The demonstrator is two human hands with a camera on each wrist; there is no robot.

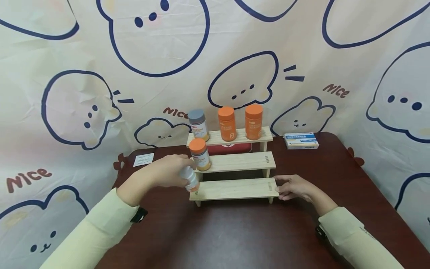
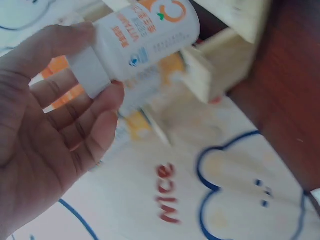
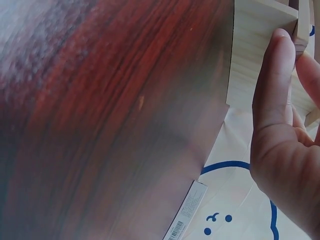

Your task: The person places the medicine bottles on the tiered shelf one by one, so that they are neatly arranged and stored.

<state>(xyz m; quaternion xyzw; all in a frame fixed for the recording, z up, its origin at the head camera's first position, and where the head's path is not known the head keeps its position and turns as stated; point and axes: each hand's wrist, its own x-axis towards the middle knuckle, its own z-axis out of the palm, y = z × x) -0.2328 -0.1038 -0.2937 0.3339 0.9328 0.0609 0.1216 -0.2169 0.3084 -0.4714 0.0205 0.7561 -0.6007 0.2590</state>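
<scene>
My left hand (image 1: 171, 170) grips a white vitamin C bottle (image 2: 145, 37) by its white cap, at the left end of the lowest step of a three-tier wooden rack (image 1: 235, 189). Whether the bottle touches the step, I cannot tell. At that step's right end, my right hand (image 1: 295, 188) pinches the board's edge between thumb (image 3: 274, 80) and fingers. An orange-capped bottle (image 1: 200, 154) stands on the middle step's left end. Up top are a grey-capped bottle (image 1: 198, 125) and two orange bottles (image 1: 227, 124), all upright.
A blue-and-white box (image 1: 301, 141) lies at the table's back right, a white paper slip (image 1: 143, 160) at the back left. Something red (image 1: 228, 148) shows behind the rack. A cartoon-printed cloth (image 1: 161, 93) hangs behind the dark wooden table (image 1: 231, 231).
</scene>
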